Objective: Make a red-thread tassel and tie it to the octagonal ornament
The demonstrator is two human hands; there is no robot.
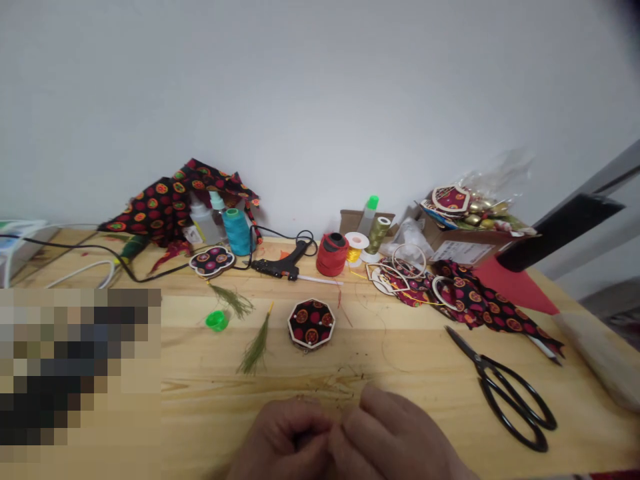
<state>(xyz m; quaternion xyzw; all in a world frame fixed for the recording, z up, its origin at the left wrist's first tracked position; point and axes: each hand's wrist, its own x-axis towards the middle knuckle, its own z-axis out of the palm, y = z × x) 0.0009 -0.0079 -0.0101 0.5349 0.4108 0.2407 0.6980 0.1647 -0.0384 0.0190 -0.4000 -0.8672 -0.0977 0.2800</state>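
Observation:
At the bottom centre, near the table's front edge, my left hand [287,440] has its fingers curled and pinched. My right hand [387,437] is closed beside it, the fingertips of both meeting; anything between them is too small or hidden to make out. Beyond the hands lies an octagonal fabric piece [311,324] with a pale frame and a dark floral print. To its left are a green tassel [257,347], a second tassel [233,300] and a small green cap [217,321]. Black-handled scissors [505,393] rest on the right.
Along the back of the wooden table [200,393] stand a blue thread cone [237,233], a glue gun [283,263], a red spool [333,255] and a cardboard box [465,248]. Patterned cloth [500,303] lies at the right. A pixelated patch covers the lower left.

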